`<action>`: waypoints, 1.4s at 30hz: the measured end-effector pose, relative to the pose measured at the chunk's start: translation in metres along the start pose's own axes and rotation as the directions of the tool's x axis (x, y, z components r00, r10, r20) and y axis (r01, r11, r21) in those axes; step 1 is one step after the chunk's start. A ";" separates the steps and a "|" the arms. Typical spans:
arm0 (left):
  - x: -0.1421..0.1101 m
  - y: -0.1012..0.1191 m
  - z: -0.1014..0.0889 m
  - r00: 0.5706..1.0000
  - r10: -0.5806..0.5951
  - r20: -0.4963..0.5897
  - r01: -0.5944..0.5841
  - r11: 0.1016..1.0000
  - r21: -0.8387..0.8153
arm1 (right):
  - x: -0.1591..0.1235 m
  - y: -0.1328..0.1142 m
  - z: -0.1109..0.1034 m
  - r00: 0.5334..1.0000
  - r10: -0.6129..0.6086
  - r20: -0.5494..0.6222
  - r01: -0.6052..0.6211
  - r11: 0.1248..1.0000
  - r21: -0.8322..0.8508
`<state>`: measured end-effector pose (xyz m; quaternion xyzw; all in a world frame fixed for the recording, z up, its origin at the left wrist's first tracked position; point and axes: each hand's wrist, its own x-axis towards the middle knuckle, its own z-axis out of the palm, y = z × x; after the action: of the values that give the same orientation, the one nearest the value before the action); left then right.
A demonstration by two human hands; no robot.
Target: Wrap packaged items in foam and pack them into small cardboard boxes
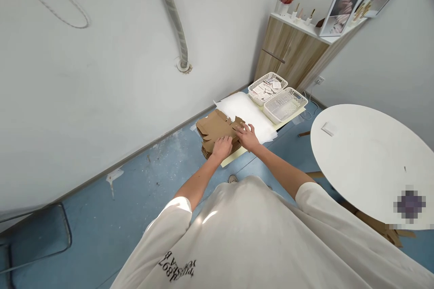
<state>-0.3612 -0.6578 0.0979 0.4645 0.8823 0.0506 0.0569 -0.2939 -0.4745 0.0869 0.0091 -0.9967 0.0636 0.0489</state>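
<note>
A flat, unfolded brown cardboard box (214,125) lies on top of a stack of similar cardboard pieces. My left hand (223,146) is at its near edge, fingers curled over the cardboard; a ring shows on one finger. To the right of it, my right hand (248,137) has its fingers on a small raised flap at the box's right end. Its fingertips touch the flap, and the thumb is partly hidden. Beneath and beyond the stack spread white sheets (242,106) on a low surface.
Two white plastic baskets stand behind the sheets: one basket (251,88) holds small packets, the other basket (276,118) clear plastic items. A round white table (366,153) is at right, a wood-fronted cabinet (291,49) at the back. A dark-framed chair (69,226) stands lower left.
</note>
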 end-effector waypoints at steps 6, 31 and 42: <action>-0.006 0.018 -0.028 0.995 0.040 -0.087 -0.036 0.998 0.045 | 0.006 0.007 -0.015 0.996 -0.053 -0.070 0.050 0.998 -0.049; 0.118 0.251 -0.065 0.830 0.504 -0.239 -0.519 0.855 -0.001 | -0.207 0.172 -0.121 0.799 0.485 -0.355 -0.548 0.831 -0.098; 0.149 0.467 0.003 0.714 0.698 -0.065 -0.701 0.710 -0.076 | -0.426 0.267 -0.114 0.636 0.724 -0.268 -0.761 0.647 -0.058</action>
<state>-0.0646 -0.2719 0.1532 0.7595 0.6384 0.1176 0.0420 0.1340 -0.1898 0.1238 -0.4137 -0.9012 -0.0042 0.1291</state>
